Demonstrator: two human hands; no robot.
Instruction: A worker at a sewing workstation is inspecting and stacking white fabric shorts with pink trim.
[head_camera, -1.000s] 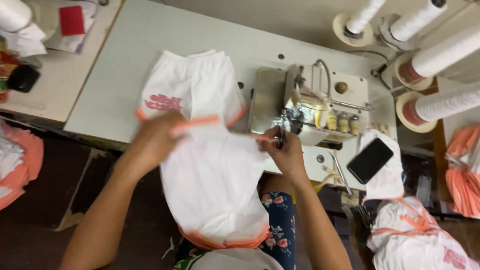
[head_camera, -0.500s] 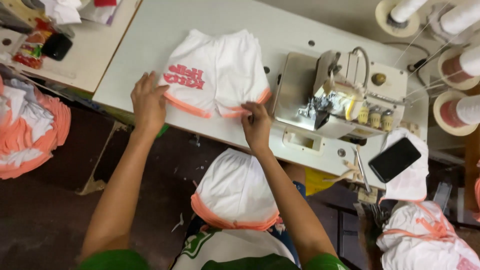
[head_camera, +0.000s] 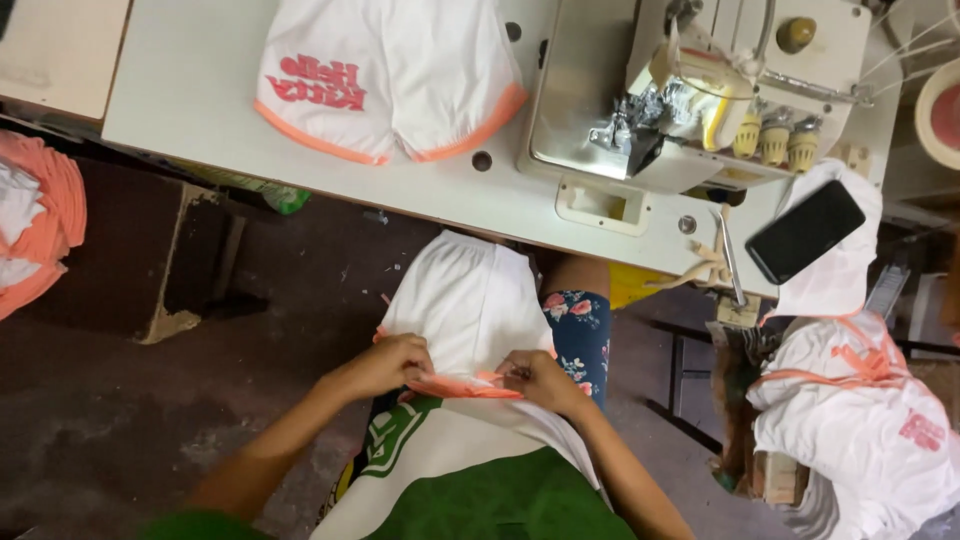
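White garment (head_camera: 470, 300) with orange trim lies on the person's lap, below the table (head_camera: 200, 90) edge. Left hand (head_camera: 385, 365) and right hand (head_camera: 535, 380) both pinch its orange hem, fingers closed, probably folding it. Sewing machine (head_camera: 700, 90) and finished white shorts (head_camera: 390, 75) sit on the table.

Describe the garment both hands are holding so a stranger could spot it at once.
Start at the white sewing table and drop below its near edge to the lap. There lies a plain white cloth garment with an orange hem, pinched by the left hand and right hand. Unlike the white garment with red lettering on the table, it shows no print.
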